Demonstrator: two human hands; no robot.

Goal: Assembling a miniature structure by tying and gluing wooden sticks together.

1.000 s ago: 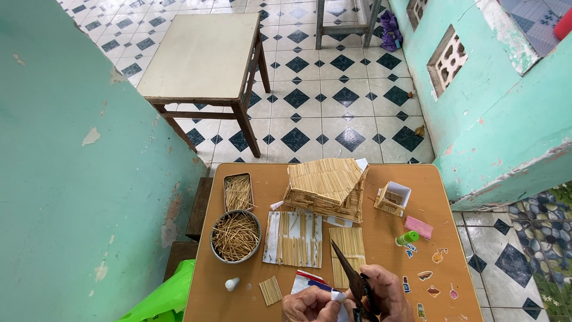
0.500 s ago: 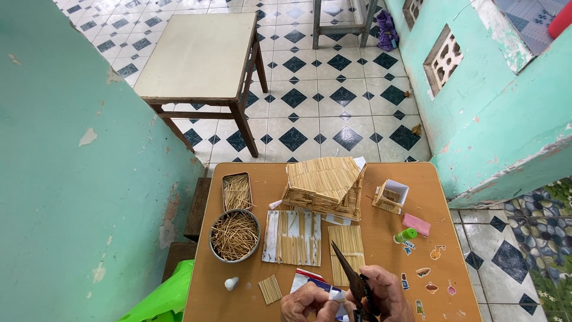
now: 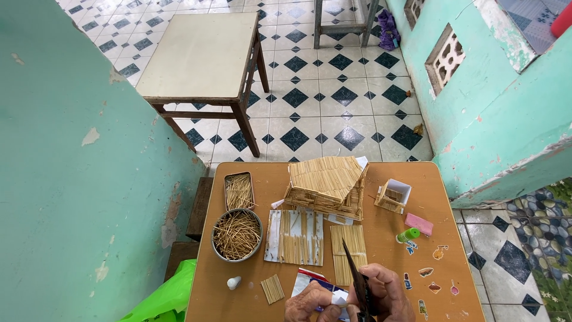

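Gripping scissors (image 3: 359, 285), right hand (image 3: 387, 295); left hand (image 3: 308, 304) half cut off.

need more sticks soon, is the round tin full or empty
Nearly full: the round tin holds a heap of thin sticks up to about its rim, on the table.

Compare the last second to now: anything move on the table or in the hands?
Barely. The left hand has shifted slightly on the card piece; the right hand keeps the dark scissors upright, blades pointing away. Stick house, round tin of sticks, flat stick panels and green glue bottle stayed put.
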